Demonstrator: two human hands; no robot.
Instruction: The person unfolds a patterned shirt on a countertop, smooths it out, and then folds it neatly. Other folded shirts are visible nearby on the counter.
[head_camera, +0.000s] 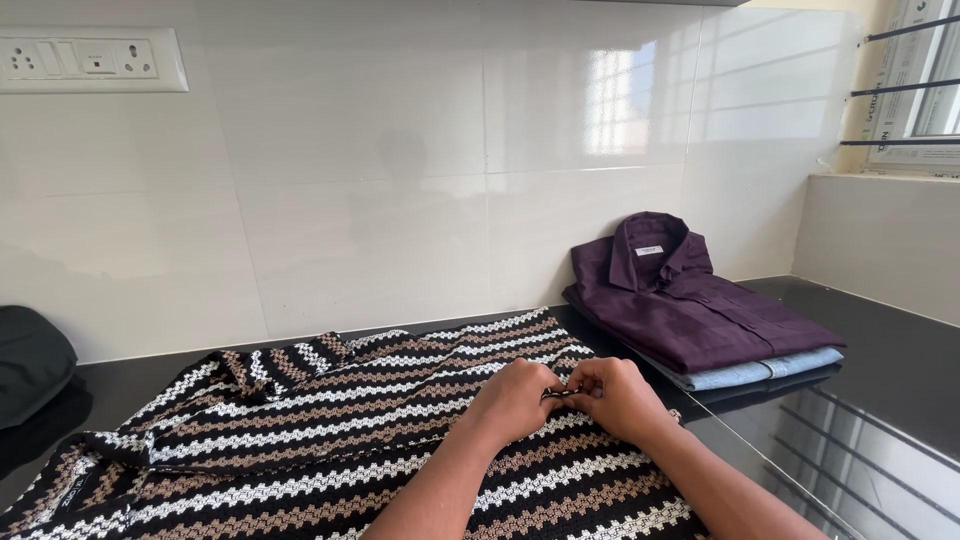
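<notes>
A black, white and brown striped knit shirt (300, 430) lies spread on a dark countertop (900, 370), its collar toward the left. My left hand (515, 398) and my right hand (617, 396) rest together on its front edge near the middle. Both pinch a small bit of the fabric between fingertips, at what looks like a button. My forearms come in from the bottom of the view.
A folded purple shirt (680, 300) sits on a folded light blue garment (750, 372) at the back right. A dark bundle (30, 360) lies at the far left. White wall tiles, a socket panel (90, 60) and a window (920, 80) surround the counter.
</notes>
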